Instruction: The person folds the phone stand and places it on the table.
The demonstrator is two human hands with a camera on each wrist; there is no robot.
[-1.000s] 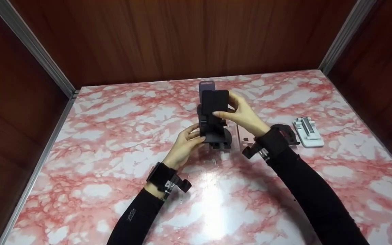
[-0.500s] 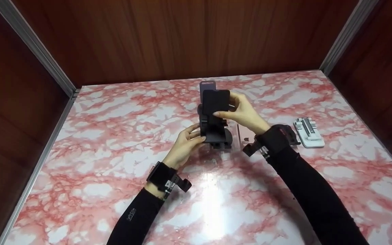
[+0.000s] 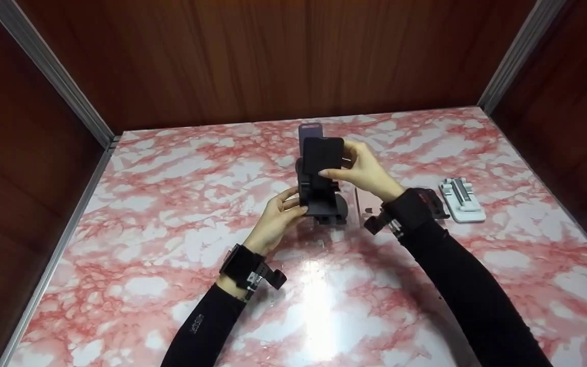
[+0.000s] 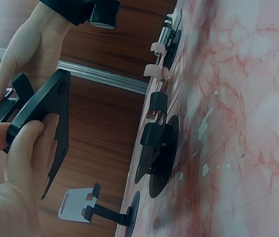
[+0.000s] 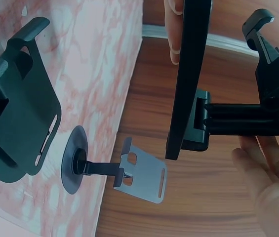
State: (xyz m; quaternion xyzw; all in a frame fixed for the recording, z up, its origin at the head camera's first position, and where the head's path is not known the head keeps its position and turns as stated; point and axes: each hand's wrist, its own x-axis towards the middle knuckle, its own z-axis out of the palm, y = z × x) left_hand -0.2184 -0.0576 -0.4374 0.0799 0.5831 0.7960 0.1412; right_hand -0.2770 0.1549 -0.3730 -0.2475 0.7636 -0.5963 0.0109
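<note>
A black folding phone stand (image 3: 322, 155) is held up between both hands in the middle of the head view. My left hand (image 3: 275, 219) grips its lower end from the left, thumb in front. My right hand (image 3: 367, 171) pinches the upper plate, thumb on the face and fingers behind. In the left wrist view, fingers wrap the flat black plate of the phone stand (image 4: 55, 103). The right wrist view shows the phone stand (image 5: 184, 74) edge-on, with its hooked cradle and twin arms off to the right.
Behind the held stand rises a grey-purple phone stand (image 3: 310, 131) on a round base. A black round-based stand (image 4: 161, 153) stands close by. To the right lie a pink stand (image 3: 367, 199), partly hidden, and a white folded stand (image 3: 462, 200). Wooden panels enclose the marbled table (image 3: 171, 204).
</note>
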